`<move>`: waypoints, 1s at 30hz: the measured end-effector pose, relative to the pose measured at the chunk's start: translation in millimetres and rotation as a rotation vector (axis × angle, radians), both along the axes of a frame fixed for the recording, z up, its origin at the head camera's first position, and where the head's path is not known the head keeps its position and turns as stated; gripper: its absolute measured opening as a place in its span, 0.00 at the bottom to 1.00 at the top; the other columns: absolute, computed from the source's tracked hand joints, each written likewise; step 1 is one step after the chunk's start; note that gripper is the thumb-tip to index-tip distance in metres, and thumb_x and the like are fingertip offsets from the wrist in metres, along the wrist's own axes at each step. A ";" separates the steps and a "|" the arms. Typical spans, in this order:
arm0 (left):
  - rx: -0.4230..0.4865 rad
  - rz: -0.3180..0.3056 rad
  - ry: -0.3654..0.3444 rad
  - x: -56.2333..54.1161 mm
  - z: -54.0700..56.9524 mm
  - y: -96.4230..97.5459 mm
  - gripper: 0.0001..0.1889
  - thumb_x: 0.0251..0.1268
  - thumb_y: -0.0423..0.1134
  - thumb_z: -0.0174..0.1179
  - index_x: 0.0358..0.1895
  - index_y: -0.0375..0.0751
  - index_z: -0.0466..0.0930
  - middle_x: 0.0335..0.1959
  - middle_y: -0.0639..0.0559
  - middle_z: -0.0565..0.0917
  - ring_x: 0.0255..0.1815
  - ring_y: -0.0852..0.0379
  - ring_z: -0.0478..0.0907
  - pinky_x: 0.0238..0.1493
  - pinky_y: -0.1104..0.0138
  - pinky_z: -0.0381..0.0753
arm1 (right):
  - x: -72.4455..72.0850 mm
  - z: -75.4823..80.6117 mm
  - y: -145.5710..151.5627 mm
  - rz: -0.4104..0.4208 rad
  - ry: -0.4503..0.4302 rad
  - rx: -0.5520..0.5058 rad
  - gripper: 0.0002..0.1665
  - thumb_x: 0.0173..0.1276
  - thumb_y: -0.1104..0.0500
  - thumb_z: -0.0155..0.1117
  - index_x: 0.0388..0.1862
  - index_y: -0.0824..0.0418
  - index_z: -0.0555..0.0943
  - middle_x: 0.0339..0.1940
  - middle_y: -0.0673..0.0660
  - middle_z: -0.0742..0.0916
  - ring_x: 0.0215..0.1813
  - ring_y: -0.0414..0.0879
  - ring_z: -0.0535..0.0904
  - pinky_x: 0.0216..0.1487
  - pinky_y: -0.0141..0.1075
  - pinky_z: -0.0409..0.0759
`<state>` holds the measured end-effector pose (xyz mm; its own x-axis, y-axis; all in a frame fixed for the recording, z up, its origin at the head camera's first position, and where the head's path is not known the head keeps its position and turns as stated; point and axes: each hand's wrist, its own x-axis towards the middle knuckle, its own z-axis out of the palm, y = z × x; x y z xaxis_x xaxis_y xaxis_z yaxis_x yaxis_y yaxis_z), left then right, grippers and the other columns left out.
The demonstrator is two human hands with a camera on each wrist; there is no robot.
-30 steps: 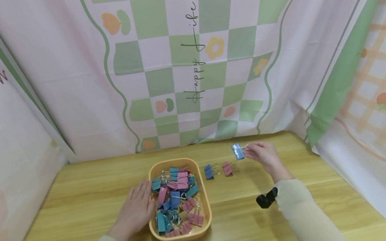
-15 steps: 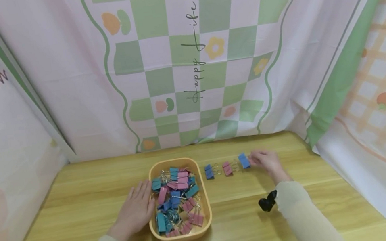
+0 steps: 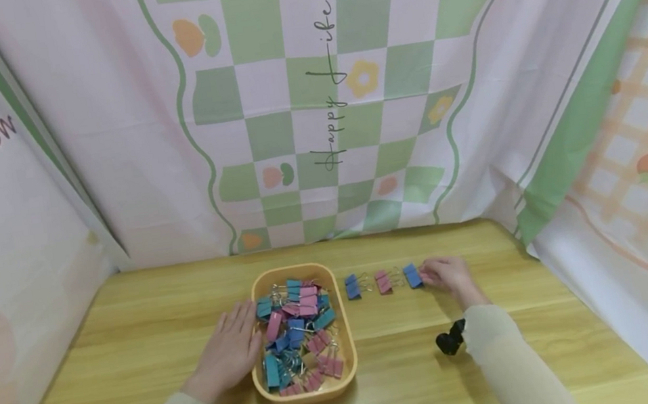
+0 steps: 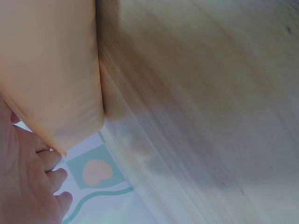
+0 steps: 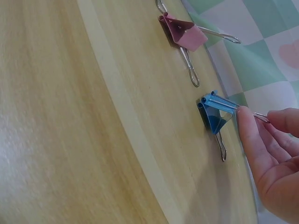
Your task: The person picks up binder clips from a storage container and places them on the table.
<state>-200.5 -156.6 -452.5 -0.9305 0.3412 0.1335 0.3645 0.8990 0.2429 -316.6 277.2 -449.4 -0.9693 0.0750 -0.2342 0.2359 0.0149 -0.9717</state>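
Observation:
My right hand (image 3: pixel 447 276) pinches a wire handle of a blue binder clip (image 3: pixel 412 275) between thumb and forefinger. In the right wrist view that blue binder clip (image 5: pixel 216 112) is right at the tabletop, its other handle pointing down to the wood. To its left a pink binder clip (image 3: pixel 383 282) and another blue binder clip (image 3: pixel 352 287) lie in a row. My left hand (image 3: pixel 226 348) rests with straight fingers along the left rim of a yellow basket (image 3: pixel 352 355). Pink, blue and teal binder clips (image 3: pixel 295 332) are heaped inside it.
The wooden table (image 3: pixel 149 320) ends at a hanging curtain (image 3: pixel 278 228) with green checks along the back. More curtain stands on the left and right sides. A black wrist camera (image 3: pixel 451 339) sits under the right sleeve.
My right hand has brought the blue binder clip down from above the table, to the end of the row right of the pink one. The left hand stays at the basket.

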 end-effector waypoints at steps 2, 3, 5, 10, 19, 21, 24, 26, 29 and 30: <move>-0.003 -0.001 0.004 -0.3 -0.5 -0.1 0.30 0.72 0.45 0.41 0.70 0.29 0.49 0.70 0.36 0.52 0.70 0.39 0.47 0.68 0.50 0.43 | -0.7 -0.6 1.4 0.005 0.004 -0.005 0.26 0.68 0.69 0.50 0.62 0.81 0.60 0.45 0.70 0.81 0.41 0.47 0.82 0.46 0.34 0.79; -0.004 -0.002 0.006 -0.6 -0.9 -0.1 0.30 0.72 0.45 0.41 0.70 0.29 0.50 0.70 0.36 0.52 0.70 0.39 0.47 0.68 0.50 0.43 | -1.0 -0.8 2.0 0.006 0.001 -0.008 0.26 0.68 0.69 0.50 0.62 0.81 0.61 0.44 0.69 0.82 0.41 0.47 0.82 0.46 0.34 0.79; -0.007 -0.005 0.009 -1.0 -1.5 -0.1 0.30 0.72 0.45 0.40 0.70 0.29 0.50 0.70 0.36 0.52 0.70 0.39 0.47 0.68 0.51 0.43 | -0.7 -0.6 3.3 0.015 -0.002 -0.007 0.26 0.68 0.68 0.51 0.62 0.81 0.61 0.42 0.67 0.83 0.40 0.47 0.82 0.45 0.34 0.79; -0.009 -0.008 0.002 -1.8 -2.1 0.2 0.30 0.72 0.45 0.40 0.70 0.29 0.49 0.70 0.37 0.51 0.70 0.40 0.46 0.68 0.51 0.42 | 2.4 2.6 7.7 0.009 -0.012 0.014 0.29 0.69 0.66 0.50 0.64 0.79 0.58 0.50 0.71 0.78 0.38 0.44 0.82 0.46 0.34 0.79; 0.000 -0.002 0.009 -0.7 -1.0 -0.3 0.30 0.72 0.45 0.41 0.69 0.29 0.50 0.70 0.35 0.52 0.70 0.39 0.48 0.68 0.50 0.44 | 5.2 23.4 8.1 -0.037 0.065 0.053 0.33 0.71 0.59 0.51 0.69 0.71 0.56 0.64 0.71 0.66 0.37 0.42 0.82 0.44 0.33 0.79; -0.004 -0.001 0.010 -0.6 -1.2 -0.2 0.30 0.72 0.45 0.41 0.69 0.29 0.50 0.70 0.35 0.53 0.70 0.39 0.48 0.68 0.50 0.44 | 5.7 30.8 2.6 -0.029 0.105 0.076 0.32 0.70 0.57 0.53 0.68 0.70 0.59 0.63 0.70 0.68 0.39 0.43 0.81 0.44 0.33 0.79; -0.010 0.000 0.010 -0.6 -1.5 -0.1 0.30 0.72 0.45 0.41 0.69 0.29 0.50 0.70 0.35 0.53 0.70 0.39 0.48 0.68 0.50 0.44 | 9.3 44.8 -10.7 0.004 0.171 0.122 0.32 0.70 0.55 0.54 0.67 0.68 0.61 0.60 0.68 0.71 0.40 0.43 0.81 0.44 0.33 0.79; -0.009 0.000 0.009 -0.6 -1.5 0.1 0.30 0.72 0.45 0.41 0.69 0.29 0.50 0.70 0.35 0.53 0.70 0.39 0.48 0.68 0.50 0.44 | 12.9 54.9 -21.8 0.035 0.224 0.127 0.31 0.69 0.54 0.55 0.66 0.68 0.63 0.58 0.67 0.74 0.39 0.43 0.81 0.43 0.33 0.80; -0.007 0.002 0.009 -0.7 -1.4 0.4 0.30 0.72 0.45 0.41 0.69 0.29 0.50 0.70 0.35 0.53 0.69 0.39 0.48 0.68 0.50 0.44 | 20.4 68.9 -39.5 0.093 0.296 0.119 0.30 0.69 0.55 0.56 0.64 0.69 0.65 0.53 0.63 0.79 0.38 0.44 0.81 0.42 0.34 0.80; -0.007 0.002 0.009 -0.7 -1.3 0.6 0.30 0.72 0.45 0.41 0.69 0.29 0.50 0.70 0.35 0.53 0.69 0.39 0.48 0.68 0.50 0.44 | 23.3 73.0 -45.7 0.115 0.320 0.112 0.30 0.69 0.55 0.56 0.64 0.70 0.65 0.51 0.61 0.80 0.37 0.44 0.81 0.41 0.34 0.81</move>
